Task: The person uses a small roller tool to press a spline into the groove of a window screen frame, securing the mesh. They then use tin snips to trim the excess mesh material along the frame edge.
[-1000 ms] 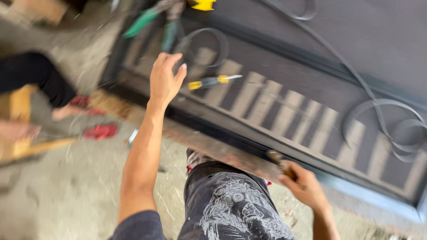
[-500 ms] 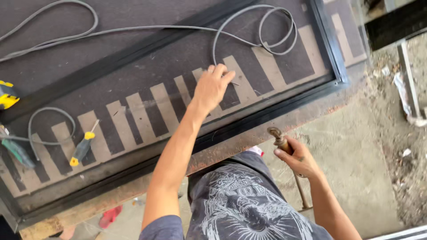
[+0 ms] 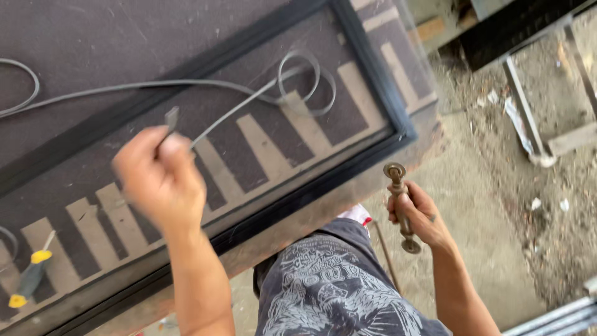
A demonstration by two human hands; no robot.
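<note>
Over the dark panel (image 3: 124, 37), left hand (image 3: 158, 180) fingers pinched on grey strip (image 3: 236, 109)

No packages, labels, signs or screens

Nothing of that kind shows anywhere in the frame, from upper left to lower right.

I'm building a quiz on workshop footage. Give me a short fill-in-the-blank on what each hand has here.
The left hand pinches the end of a grey rubber ____.
The right hand grips a brown rolling tool by its ____.
A screwdriver with a ____ and black handle lies on the dark frame.

Missing words: strip; handle; yellow
</note>
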